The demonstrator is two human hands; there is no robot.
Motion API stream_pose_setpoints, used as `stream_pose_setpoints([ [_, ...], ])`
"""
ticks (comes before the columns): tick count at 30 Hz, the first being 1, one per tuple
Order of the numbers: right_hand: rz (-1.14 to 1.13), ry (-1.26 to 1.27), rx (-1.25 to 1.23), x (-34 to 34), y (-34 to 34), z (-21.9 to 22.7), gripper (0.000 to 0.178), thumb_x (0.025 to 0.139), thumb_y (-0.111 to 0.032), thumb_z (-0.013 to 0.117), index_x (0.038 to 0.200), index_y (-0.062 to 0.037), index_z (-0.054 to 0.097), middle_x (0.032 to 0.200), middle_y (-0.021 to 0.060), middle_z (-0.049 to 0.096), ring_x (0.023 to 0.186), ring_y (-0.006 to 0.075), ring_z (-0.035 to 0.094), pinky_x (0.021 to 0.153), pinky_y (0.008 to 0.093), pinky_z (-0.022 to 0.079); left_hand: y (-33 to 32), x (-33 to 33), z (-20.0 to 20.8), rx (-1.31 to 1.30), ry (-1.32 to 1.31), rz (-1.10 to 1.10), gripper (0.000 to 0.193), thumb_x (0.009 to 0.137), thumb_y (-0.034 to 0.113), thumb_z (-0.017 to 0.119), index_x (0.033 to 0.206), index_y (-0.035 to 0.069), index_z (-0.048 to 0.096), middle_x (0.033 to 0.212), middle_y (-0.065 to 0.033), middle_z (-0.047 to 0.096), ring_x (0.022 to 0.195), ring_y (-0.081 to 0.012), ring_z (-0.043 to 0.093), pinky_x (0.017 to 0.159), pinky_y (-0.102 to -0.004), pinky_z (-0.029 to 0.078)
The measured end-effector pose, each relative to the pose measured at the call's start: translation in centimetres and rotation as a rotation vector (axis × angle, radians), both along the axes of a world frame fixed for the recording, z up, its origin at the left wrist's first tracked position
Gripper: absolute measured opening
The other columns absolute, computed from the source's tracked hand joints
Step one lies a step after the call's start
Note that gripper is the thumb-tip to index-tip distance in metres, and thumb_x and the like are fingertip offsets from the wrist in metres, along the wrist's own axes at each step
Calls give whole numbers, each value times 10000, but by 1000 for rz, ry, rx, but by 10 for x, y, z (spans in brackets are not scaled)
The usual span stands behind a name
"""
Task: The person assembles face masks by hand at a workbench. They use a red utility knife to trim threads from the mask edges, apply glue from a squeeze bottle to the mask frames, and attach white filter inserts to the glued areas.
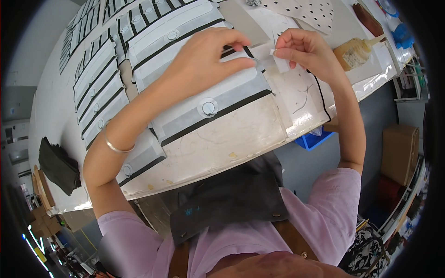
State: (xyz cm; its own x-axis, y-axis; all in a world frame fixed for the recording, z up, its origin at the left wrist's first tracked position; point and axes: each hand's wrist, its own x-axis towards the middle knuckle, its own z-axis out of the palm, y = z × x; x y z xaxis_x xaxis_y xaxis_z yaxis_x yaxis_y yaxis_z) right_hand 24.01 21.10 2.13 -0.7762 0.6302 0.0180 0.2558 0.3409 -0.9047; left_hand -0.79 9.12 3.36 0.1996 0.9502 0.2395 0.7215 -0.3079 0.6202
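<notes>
My left hand [211,53] reaches over rows of flat white-and-grey pieces [185,118] with black edges. Its thumb and index finger are apart, with nothing visible held between them; the other fingers are partly hidden. A round whitish disc [208,108] sits on the nearest piece, and similar discs show on others. To the right, my right hand [309,52] pinches a small white slip [281,63] between thumb and fingers, just above the table. Loose dark threads [303,99] lie on the table below that hand.
A bottle of amber liquid [353,54] lies at the right, near a dotted white cloth [308,13]. A black cord [321,95] runs toward the table's front edge. Dark cloth pieces [59,165] are stacked at the left. Below the edge is a blue bin [313,141].
</notes>
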Motion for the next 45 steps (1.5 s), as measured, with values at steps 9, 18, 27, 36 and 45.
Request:
stream_pose_setpoints([
  [9,-43,108,-94,-4,1,-4,97,953,-158,738,1009,-85,708,755,-47,654,567,5,525,449,171,316,36,26,-7,-282,-329,31,272,900,255,780,1029,15,764,851,-52,754,766,-100,660,763,-251,511],
  [18,-46,292,-239,-13,2,-9,131,955,-169,734,1044,-75,708,759,-34,643,586,22,552,468,182,371,33,30,-3,-310,-336,40,239,892,268,800,961,44,759,862,-38,757,779,-87,676,756,-231,502],
  [27,-85,242,-250,-5,7,-13,136,968,-186,732,1046,-80,697,833,-17,685,586,22,560,458,178,381,20,20,-7,-399,-445,101,253,919,266,772,1011,31,754,868,-32,754,795,-68,666,741,-212,493],
  [36,-99,7,207,10,-1,-9,138,917,-195,783,927,-77,712,756,-35,641,583,6,516,495,190,366,-18,2,5,-200,-133,140,173,942,192,734,962,20,728,906,-19,729,820,-90,645,732,-248,477],
  [45,21,95,-378,-4,-35,-19,216,865,-152,829,793,-109,629,755,-86,585,624,-13,445,556,189,337,-55,2,-13,208,243,-212,164,846,149,782,953,59,695,1046,-50,679,1057,-250,632,884,-357,492],
])
